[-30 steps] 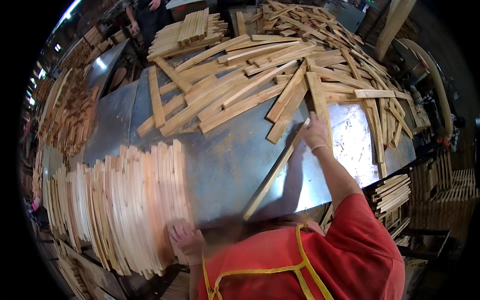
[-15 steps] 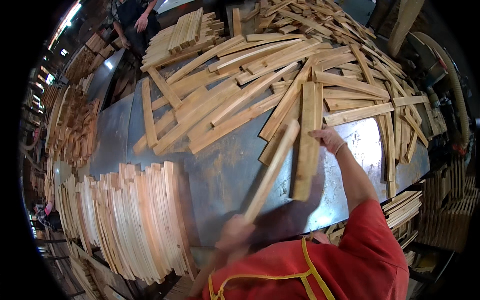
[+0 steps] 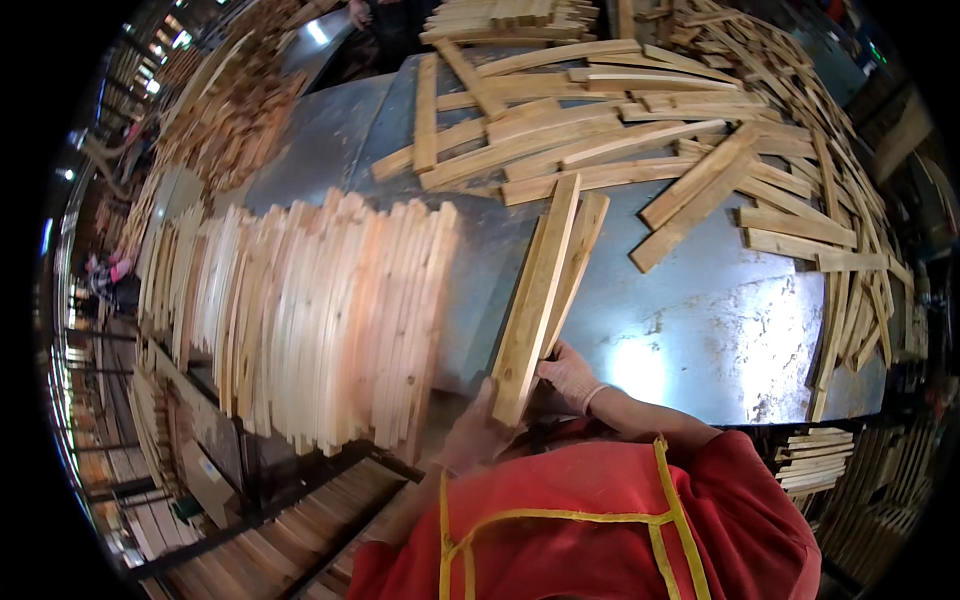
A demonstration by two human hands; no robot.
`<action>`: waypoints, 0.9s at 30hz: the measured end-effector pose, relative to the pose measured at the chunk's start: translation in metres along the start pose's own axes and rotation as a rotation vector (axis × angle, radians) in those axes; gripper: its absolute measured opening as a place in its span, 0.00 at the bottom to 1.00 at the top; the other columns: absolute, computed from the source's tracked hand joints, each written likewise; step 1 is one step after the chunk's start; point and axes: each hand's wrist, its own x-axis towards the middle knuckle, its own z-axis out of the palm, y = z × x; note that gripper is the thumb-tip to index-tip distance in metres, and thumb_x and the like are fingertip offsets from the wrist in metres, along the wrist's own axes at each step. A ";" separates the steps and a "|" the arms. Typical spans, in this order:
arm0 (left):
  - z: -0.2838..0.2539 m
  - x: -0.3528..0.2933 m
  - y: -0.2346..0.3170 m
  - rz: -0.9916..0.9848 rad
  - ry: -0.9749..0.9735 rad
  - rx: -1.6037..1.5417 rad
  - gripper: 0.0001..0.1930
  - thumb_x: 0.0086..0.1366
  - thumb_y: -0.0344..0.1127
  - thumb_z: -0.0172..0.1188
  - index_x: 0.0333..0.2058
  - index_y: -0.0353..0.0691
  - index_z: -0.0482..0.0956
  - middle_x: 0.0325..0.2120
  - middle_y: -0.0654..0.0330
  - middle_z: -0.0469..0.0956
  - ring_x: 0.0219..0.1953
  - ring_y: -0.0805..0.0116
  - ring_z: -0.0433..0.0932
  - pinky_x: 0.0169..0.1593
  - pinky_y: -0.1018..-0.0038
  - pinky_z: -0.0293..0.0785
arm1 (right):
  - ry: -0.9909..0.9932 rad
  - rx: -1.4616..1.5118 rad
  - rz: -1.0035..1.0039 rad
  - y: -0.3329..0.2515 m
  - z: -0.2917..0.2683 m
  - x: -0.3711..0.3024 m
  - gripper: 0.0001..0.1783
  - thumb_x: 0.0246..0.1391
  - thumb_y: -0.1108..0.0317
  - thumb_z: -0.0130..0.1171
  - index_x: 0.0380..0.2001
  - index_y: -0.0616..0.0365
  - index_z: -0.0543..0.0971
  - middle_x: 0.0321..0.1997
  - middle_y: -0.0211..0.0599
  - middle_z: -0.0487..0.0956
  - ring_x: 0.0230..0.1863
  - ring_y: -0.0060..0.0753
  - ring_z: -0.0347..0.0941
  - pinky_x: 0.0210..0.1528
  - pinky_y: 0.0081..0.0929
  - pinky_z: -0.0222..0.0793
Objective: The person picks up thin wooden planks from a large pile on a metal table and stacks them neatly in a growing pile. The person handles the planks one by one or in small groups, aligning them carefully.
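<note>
A small bundle of wooden slats (image 3: 533,318) stands out from my body over the metal table, its far ends fanned slightly apart. My left hand (image 3: 476,428) is closed round the near end from the left, a little smeared by motion. My right hand (image 3: 570,378) grips the same slats from the right, thumb side against their edge; some fingers are hidden behind the wood. To the left of the bundle, a long row of pale slats (image 3: 330,320) stands packed side by side, with its near ends at the table's front edge.
The metal table (image 3: 640,300) reflects bright light at right. Loose slats (image 3: 600,135) lie scattered across its far side, with a larger heap (image 3: 850,220) to the right. More wood is stacked at far left (image 3: 225,130) and below the table (image 3: 815,460). Another person's hand (image 3: 360,14) shows at the back.
My right hand has drawn slats from the scattered pile back toward my body, where they now lie together with the left hand's slat. The view has swung left.
</note>
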 end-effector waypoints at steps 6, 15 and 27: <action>-0.048 -0.079 0.023 -0.266 -0.215 0.309 0.50 0.68 0.43 0.69 0.82 0.50 0.49 0.64 0.38 0.76 0.64 0.47 0.80 0.62 0.62 0.77 | -0.151 -0.128 0.142 0.000 0.048 -0.037 0.26 0.57 0.76 0.65 0.60 0.67 0.78 0.52 0.40 0.86 0.49 0.32 0.82 0.54 0.28 0.78; -0.055 -0.017 -0.033 -0.152 0.012 -0.250 0.50 0.62 0.53 0.74 0.76 0.41 0.60 0.58 0.46 0.82 0.59 0.51 0.81 0.61 0.60 0.77 | -0.146 -0.343 0.145 0.010 0.082 -0.005 0.24 0.55 0.69 0.69 0.55 0.62 0.80 0.34 0.31 0.81 0.32 0.24 0.74 0.33 0.26 0.70; -0.029 -0.040 -0.052 -0.174 0.603 0.741 0.49 0.61 0.55 0.73 0.76 0.46 0.63 0.62 0.48 0.75 0.59 0.44 0.79 0.58 0.52 0.78 | -0.275 -1.009 0.005 -0.006 0.099 -0.001 0.38 0.60 0.54 0.65 0.66 0.68 0.69 0.46 0.63 0.85 0.51 0.57 0.84 0.55 0.45 0.78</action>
